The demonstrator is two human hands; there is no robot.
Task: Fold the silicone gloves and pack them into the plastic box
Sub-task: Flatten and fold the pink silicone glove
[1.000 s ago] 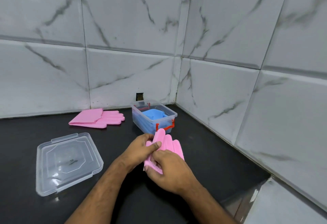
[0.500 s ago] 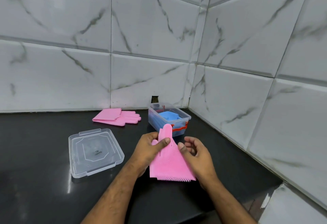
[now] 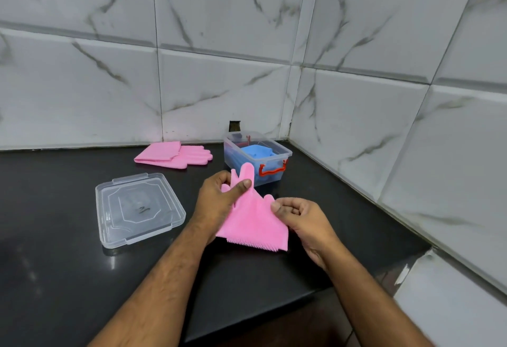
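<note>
Both my hands, left hand (image 3: 219,198) and right hand (image 3: 301,217), pinch one pink glove (image 3: 255,223) just before the plastic box (image 3: 233,152), blue gloves (image 3: 256,152) already inside, more pink gloves (image 3: 172,154) waiting left of it.

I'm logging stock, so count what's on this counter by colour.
Pink silicone gloves: 2, one held in both hands, one lying by the wall
Blue folded silicone items in the box: count unclear
Clear plastic box: 1
Clear plastic lid: 1
Total: 4, plus the blue.
</note>
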